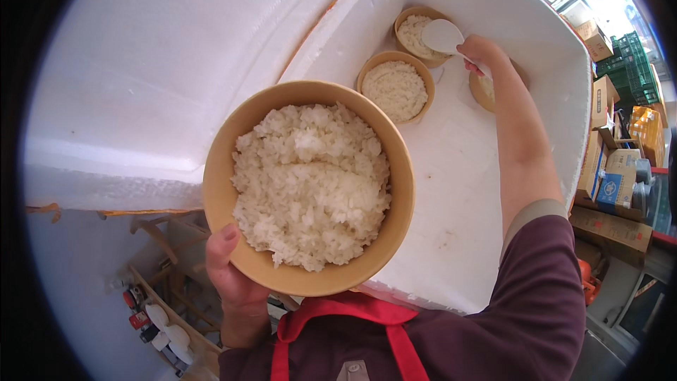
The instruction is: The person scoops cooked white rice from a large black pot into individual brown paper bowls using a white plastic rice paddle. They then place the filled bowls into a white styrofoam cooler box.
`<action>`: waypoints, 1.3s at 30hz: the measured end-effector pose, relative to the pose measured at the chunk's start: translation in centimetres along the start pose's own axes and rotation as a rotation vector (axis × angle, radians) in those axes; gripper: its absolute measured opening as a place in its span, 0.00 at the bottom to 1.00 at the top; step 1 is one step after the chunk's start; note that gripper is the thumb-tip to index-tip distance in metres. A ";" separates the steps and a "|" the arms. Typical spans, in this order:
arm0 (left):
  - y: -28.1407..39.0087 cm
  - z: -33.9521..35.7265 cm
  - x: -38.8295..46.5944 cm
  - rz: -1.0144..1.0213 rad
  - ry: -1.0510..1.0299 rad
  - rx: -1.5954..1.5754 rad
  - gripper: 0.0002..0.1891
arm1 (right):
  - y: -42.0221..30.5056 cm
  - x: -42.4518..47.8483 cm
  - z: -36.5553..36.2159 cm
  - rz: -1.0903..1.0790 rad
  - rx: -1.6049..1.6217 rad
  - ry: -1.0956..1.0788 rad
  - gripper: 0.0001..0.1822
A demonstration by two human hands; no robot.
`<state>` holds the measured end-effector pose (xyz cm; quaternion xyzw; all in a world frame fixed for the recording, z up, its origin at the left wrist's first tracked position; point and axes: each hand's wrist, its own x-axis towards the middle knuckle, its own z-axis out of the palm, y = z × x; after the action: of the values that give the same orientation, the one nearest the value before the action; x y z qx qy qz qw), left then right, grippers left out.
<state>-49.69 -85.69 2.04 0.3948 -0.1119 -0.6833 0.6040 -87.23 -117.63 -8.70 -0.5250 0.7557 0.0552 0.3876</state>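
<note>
My left hand (230, 270) holds a brown paper bowl (394, 211) of cooked white rice (312, 185) near the camera, its thumb on the rim. Below and beyond it, my right hand (478, 53) grips the handle of a white rice paddle (443, 37). The paddle's blade overlaps the view of a rice-filled bowl (404, 53) at the far end of a white foam box (444, 180). A second bowl of rice (395, 90) sits nearer on the box floor. Another bowl (478, 95) with rice lies to the right, partly hidden by my right forearm.
The foam box's walls rise around the bowls, and a large white foam panel (148, 74) is at the left. Outside the box at right are cardboard boxes (608, 227) and a green plastic crate (629, 69). A wooden shelf (180, 307) with small items stands at lower left.
</note>
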 end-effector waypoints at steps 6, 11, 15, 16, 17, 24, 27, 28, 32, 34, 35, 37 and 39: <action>-0.2 0.9 0.2 0.020 0.003 0.006 0.33 | 0.9 1.9 0.3 -0.055 0.539 -0.151 0.12; -0.5 1.3 0.0 0.051 0.034 0.018 0.32 | -2.5 2.7 2.5 0.055 0.597 -0.022 0.12; -0.4 1.1 -0.2 0.067 0.032 0.007 0.32 | -3.2 1.7 2.0 0.076 0.431 -0.099 0.07; -0.3 0.9 -0.2 0.064 0.034 0.007 0.32 | -2.3 2.0 1.6 0.040 0.408 -0.109 0.07; -0.2 0.7 -0.2 0.061 0.036 0.007 0.32 | -1.5 2.1 1.1 0.003 0.384 -0.118 0.07; -0.5 1.0 -0.4 0.068 0.070 -0.029 0.31 | -0.2 -0.3 -3.0 0.014 0.049 -0.014 0.13; -0.3 1.2 -0.2 0.060 0.067 -0.007 0.32 | 0.1 0.9 -1.9 0.025 -0.212 -0.047 0.13; -0.3 0.8 -0.2 0.063 0.052 -0.010 0.32 | -0.1 1.0 -1.1 0.092 -0.188 0.029 0.13; -0.2 0.0 -0.8 0.090 0.059 0.015 0.32 | -2.5 -2.6 -0.7 0.083 -0.044 0.298 0.12; -0.1 -0.1 -0.9 0.091 0.052 0.023 0.31 | -2.4 -3.2 -1.1 0.042 -0.004 0.358 0.12; -0.1 -0.2 -1.0 0.085 0.039 0.022 0.31 | -2.1 -3.3 -0.7 0.032 0.012 0.378 0.12; 0.0 -0.1 -1.2 0.084 0.032 0.018 0.31 | -1.4 -2.2 -0.8 0.019 -0.035 0.254 0.11; -0.1 0.1 -1.7 0.077 0.050 0.008 0.30 | -1.0 -1.8 -0.5 0.009 -0.066 0.164 0.11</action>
<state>-49.96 -84.14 2.74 0.4096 -0.1148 -0.6490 0.6308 -86.39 -116.98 -6.82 -0.5368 0.7851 0.0384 0.3066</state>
